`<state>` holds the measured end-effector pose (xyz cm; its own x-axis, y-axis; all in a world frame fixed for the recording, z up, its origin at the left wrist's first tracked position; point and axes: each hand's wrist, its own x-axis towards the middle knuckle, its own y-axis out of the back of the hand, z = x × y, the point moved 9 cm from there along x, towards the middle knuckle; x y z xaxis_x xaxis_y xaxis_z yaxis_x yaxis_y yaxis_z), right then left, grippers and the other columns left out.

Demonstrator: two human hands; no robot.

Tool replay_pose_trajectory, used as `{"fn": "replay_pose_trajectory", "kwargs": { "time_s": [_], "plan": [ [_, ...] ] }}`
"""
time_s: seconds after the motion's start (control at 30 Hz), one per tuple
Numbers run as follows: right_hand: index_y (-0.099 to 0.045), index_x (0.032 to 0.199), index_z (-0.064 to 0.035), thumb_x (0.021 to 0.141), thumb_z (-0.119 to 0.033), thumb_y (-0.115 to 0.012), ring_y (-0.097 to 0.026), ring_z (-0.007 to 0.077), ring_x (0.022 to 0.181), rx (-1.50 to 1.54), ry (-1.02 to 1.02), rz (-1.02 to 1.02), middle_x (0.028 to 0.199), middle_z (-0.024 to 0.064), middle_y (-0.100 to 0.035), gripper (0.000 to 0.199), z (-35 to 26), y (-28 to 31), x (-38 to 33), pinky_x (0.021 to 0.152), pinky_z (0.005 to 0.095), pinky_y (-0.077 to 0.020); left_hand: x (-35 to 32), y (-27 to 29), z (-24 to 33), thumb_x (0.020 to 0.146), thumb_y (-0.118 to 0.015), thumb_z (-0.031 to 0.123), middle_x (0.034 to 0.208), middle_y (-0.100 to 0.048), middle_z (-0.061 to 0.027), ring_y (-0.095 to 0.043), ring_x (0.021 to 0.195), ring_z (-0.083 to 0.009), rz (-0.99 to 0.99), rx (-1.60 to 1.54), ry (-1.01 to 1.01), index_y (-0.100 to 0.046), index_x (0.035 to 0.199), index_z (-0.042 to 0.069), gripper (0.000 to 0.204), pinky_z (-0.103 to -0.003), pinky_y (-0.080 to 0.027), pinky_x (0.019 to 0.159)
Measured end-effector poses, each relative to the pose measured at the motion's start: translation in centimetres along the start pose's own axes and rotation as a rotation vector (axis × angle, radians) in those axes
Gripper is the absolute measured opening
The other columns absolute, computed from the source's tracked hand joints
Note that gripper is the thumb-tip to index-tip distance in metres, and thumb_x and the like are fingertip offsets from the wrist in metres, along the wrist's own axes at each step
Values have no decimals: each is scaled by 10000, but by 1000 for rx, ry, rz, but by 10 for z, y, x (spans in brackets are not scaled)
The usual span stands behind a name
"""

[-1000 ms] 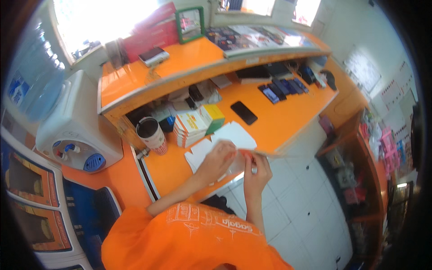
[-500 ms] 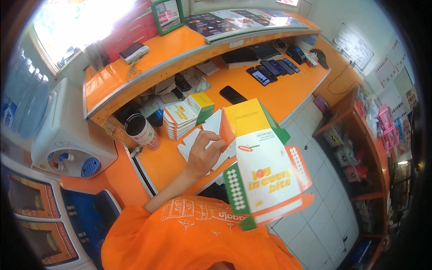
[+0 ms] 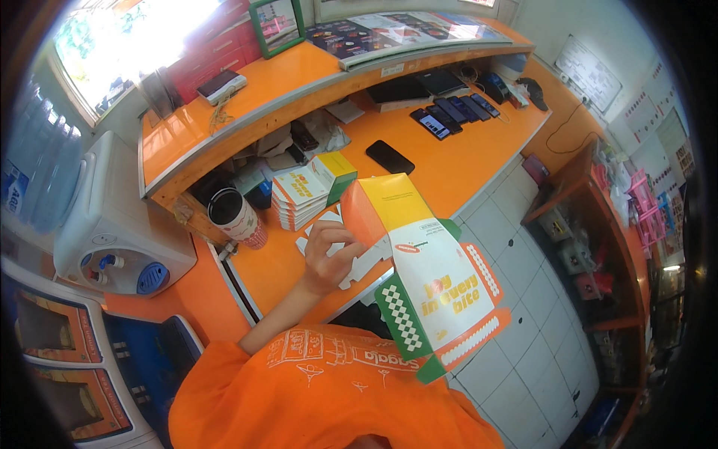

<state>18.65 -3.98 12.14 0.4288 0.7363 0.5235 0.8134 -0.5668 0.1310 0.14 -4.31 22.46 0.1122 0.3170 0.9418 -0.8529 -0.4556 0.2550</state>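
Observation:
A partly folded cardboard food box (image 3: 443,263) is held up over the counter's front edge. It is white with yellow, orange and green panels, and its patterned end flaps stick out unfolded. My left hand (image 3: 329,257) is at its left side, fingers bent and closed against the lower edge of the orange panel. The box covers the place where my right hand might be, so none of that hand shows. White cardboard pieces (image 3: 364,267) lie under and beside my left hand. A stack of folded boxes (image 3: 301,196) stands just beyond it.
A patterned cup with a dark top (image 3: 238,218) stands left of the stack. One black phone (image 3: 390,156) lies on the orange counter (image 3: 441,176), and several more (image 3: 456,112) lie farther back. A water dispenser (image 3: 123,217) is at left; shelving (image 3: 591,232) stands at right beyond the tiled floor.
The box has tilted and its yellow end has shifted left and down, so more of the orange panel shows. My left hand has moved slightly left, its fingers still bent.

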Motion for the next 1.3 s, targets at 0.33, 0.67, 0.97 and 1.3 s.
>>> {"fn": "replay_pose_trajectory", "kwargs": {
  "time_s": [0.33, 0.67, 0.97, 1.3],
  "plan": [
    [-640, 1105, 54, 883, 24, -659, -610, 171, 999, 52, -4, -15, 1125, 113, -634, 226, -26, 8, 22, 883, 315, -501, 7, -25, -19, 762, -723, 5, 891, -686, -88, -656, 782, -206, -254, -279, 472, -714, 948, 38, 189, -298, -514, 717],
    [-642, 1095, 37, 899, 9, -624, -636, 166, 933, 103, -34, -159, 1057, 119, -642, 198, -47, -12, 38, 756, 273, -549, -31, -61, -44, 877, -684, 61, 941, -708, -75, -665, 893, -114, -246, -737, 1096, -685, 1021, -16, 164, -257, -547, 822],
    [-624, 1131, 31, 895, 27, -612, -633, 174, 989, 144, 3, -146, 1119, 113, -602, 236, -59, -16, 39, 781, 267, -570, -25, -63, -48, 872, -690, 47, 935, -703, -71, -652, 863, -98, -181, -824, 1105, -680, 1028, -27, 173, -234, -520, 806],
    [-608, 1223, 3, 919, 20, -543, -634, 194, 1015, -46, 30, -241, 1177, 123, -524, 311, -40, -27, 19, 749, 261, -556, -3, -56, -31, 811, -669, -26, 1155, -609, -171, -632, 1040, -238, -277, -431, 689, -669, 1083, 30, 278, -315, -520, 860]
  ]
}}
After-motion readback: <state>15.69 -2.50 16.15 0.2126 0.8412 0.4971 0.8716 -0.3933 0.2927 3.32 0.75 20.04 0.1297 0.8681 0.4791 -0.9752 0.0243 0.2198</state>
